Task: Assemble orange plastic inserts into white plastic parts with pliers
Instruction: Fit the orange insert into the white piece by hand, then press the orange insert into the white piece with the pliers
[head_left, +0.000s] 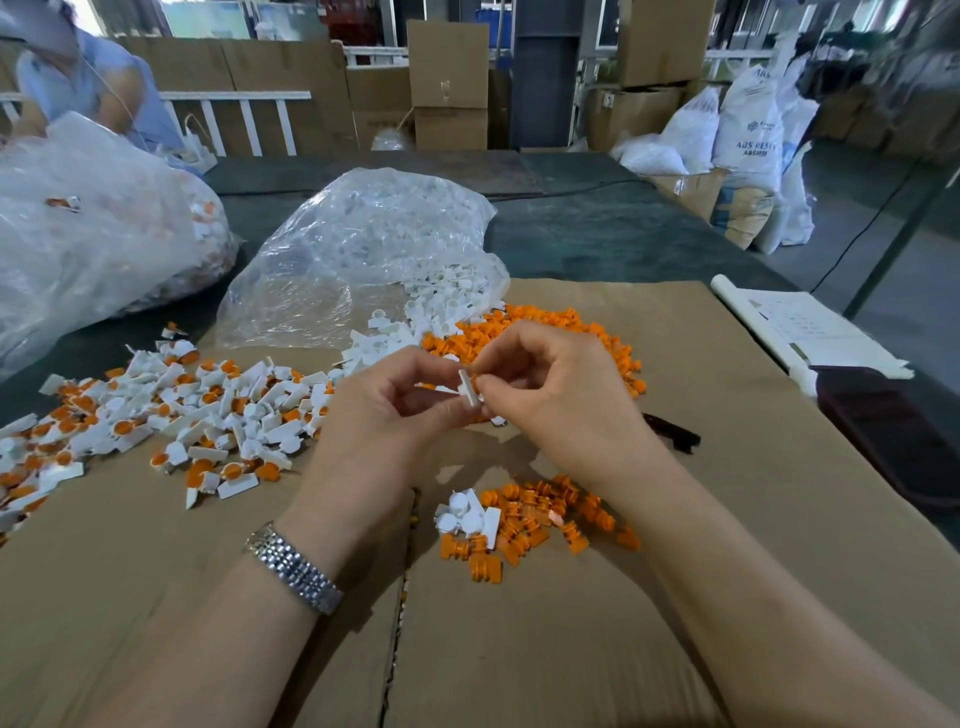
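A small white plastic part (469, 391) is held between both hands above the cardboard. My left hand (384, 410) pinches it from the left and my right hand (550, 384) pinches it from the right. Whether an orange insert sits in it is hidden by my fingers. Loose orange inserts (550, 512) and a few white parts (467, 514) lie just below my hands. A larger heap of orange inserts (545, 332) lies behind my hands. Dark pliers (672, 432) lie on the cardboard right of my right wrist.
Assembled white-and-orange pieces (171, 415) spread over the left of the cardboard sheet (675, 571). A clear bag of white parts (374, 249) lies behind, a second bag (93, 223) far left. Papers (810, 327) and a dark object (893, 431) lie at right. Another person (88, 78) sits at back left.
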